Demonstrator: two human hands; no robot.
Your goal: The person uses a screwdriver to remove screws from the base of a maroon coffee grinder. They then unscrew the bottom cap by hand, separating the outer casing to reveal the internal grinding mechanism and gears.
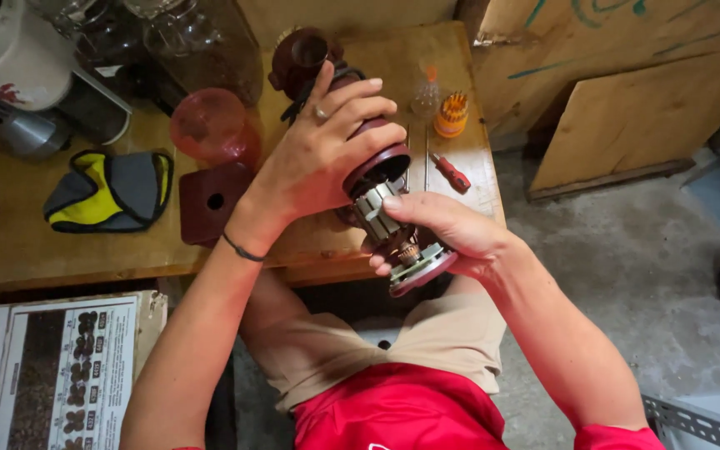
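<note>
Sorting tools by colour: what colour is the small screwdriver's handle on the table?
Red, on the small screwdriver; head view shows it best.

Left hand (322,154) wrapped around dark red motor housing (377,154); right hand (439,229) gripping exposed rotor end (402,250) below. Behind, on wooden counter (27,250): red screwdriver (450,172), orange bit holder (452,114), yellow-grey glove (110,190).

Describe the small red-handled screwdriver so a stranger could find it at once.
Start at the wooden table and go to its right end, just above the right hand. The screwdriver lies flat there, below an orange round bit holder. It is the only slim tool with a red handle and a short metal tip.
</note>
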